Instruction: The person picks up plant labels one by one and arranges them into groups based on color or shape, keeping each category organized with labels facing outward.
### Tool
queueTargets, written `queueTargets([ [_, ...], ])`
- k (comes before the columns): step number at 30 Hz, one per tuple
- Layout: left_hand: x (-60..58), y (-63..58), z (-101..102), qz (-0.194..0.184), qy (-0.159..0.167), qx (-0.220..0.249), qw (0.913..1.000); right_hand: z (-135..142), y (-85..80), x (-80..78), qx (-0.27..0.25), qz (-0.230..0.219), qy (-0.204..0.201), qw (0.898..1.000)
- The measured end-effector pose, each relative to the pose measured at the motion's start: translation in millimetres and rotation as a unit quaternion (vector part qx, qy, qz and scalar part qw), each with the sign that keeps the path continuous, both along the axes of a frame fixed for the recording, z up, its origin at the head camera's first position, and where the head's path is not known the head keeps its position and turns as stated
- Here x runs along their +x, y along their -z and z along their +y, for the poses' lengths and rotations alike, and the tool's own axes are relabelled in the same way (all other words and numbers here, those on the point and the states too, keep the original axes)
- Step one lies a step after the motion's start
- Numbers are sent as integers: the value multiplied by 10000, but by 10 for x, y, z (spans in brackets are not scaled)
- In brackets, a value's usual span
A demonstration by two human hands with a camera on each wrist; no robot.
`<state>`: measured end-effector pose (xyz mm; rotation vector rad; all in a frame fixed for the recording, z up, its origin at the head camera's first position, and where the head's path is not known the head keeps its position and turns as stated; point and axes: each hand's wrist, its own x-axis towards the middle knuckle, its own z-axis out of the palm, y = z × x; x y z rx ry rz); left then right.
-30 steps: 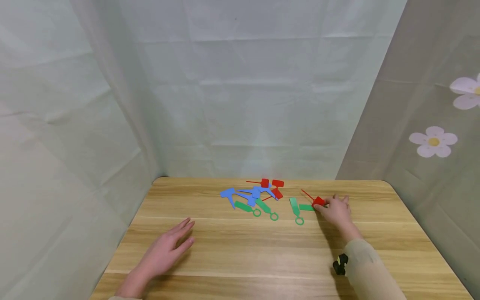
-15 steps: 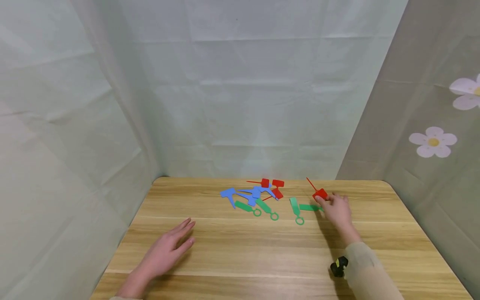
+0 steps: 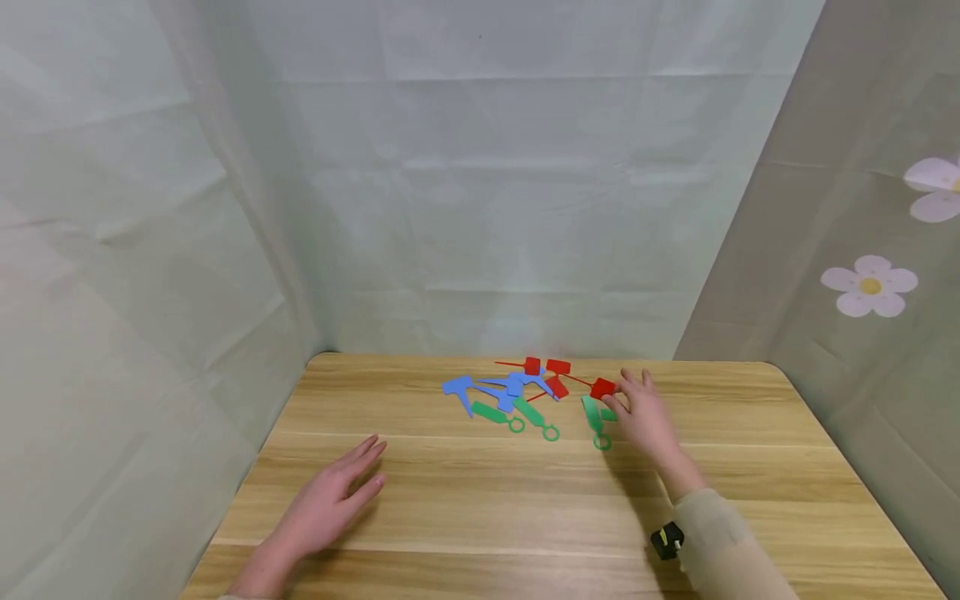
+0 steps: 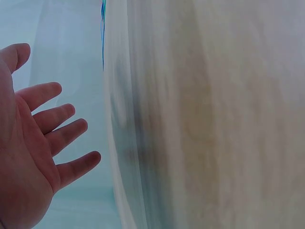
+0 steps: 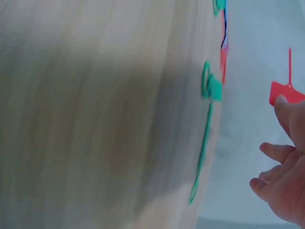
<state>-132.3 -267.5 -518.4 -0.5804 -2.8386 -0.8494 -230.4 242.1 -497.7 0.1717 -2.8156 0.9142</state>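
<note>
One red tag (image 3: 602, 388) is pinched in the right-hand fingers (image 5: 287, 114); the left-hand fingers (image 4: 66, 136) spread loosely, holding nothing.

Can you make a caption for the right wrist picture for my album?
A right hand pinches a red tag, with green tags on the wood-grain table.

Pale creased sheeting (image 3: 480, 183) behind a wood-grain table (image 3: 480, 517); white flowers (image 3: 870, 286) at right.

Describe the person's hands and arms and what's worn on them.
Both the left hand and right hand are gloveless. The right sleeve is pale beige; beside it sits a small, yellow-marked black block. Only a pale edge of the left sleeve shows.
</note>
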Motion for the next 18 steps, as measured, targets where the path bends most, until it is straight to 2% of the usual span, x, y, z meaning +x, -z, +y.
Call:
queueTargets([
  [5,30,-13,-19,-33,-58,48,10000,-269,-107,18,-113,95,-598,9981],
  [11,47,-10,-31,-11,-116,94,9999,-592,-204,-1,-157,223,-1333,9907],
  [18,58,8,-85,-8,-187,115,9998,-1055,-203,3,-652,-60,-1730,9827],
])
